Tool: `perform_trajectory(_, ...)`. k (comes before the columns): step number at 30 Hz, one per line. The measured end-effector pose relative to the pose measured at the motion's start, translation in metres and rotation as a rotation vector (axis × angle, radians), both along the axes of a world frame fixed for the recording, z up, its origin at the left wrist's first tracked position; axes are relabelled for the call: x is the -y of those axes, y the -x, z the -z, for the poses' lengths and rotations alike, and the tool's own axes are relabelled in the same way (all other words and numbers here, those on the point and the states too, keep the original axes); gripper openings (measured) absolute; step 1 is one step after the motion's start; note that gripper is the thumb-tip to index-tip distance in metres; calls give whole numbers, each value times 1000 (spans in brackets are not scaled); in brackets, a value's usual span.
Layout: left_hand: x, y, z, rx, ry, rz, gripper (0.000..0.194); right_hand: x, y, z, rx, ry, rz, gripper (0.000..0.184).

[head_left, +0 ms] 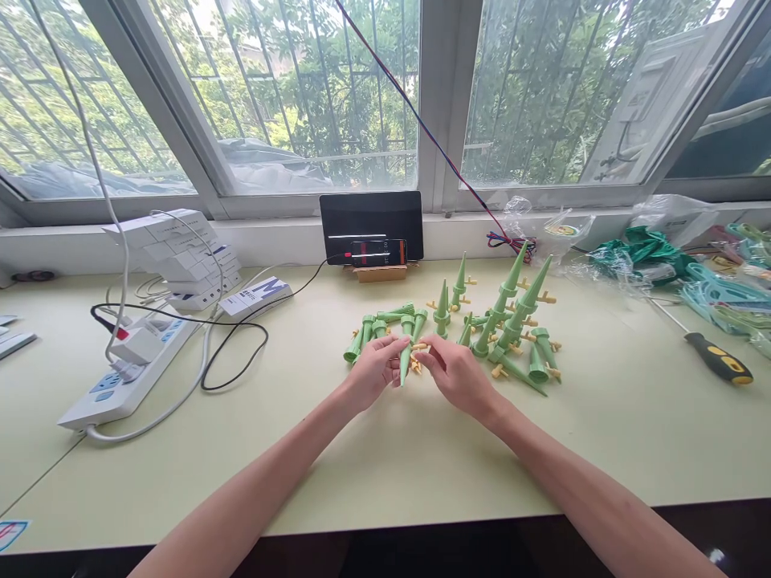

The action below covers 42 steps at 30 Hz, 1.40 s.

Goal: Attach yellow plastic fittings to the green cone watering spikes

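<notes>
My left hand (374,368) is closed around a green cone-shaped plastic spike (405,359), holding it with its tip pointing down toward me. My right hand (456,371) pinches a small tan valve piece (420,348) at the side of that spike. Just behind my hands lie several more green spikes (379,325) on their sides. To the right, other green spikes (511,309) with tan valves stand upright or stack on one another on the pale green table (385,457).
A phone (378,252) leans against a dark tablet (371,225) at the window sill. A white power strip (129,365) with cables and white boxes (181,257) sit at left. A screwdriver (716,357) and plastic bags of green parts (644,253) lie at right.
</notes>
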State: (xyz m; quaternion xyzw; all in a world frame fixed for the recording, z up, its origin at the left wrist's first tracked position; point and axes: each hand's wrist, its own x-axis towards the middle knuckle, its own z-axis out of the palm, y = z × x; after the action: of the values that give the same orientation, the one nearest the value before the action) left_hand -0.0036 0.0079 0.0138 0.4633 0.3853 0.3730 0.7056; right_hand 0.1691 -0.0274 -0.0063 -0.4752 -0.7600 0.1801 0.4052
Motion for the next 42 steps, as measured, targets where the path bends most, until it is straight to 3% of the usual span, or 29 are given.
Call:
perform_trajectory(18,4,0,-5,-38,-81,132,34,1,-1,-1,134,-65,42,36)
perform_trajectory(42,6,-2,7,-103,-205,100,37,0,2,1,137,12,108,39)
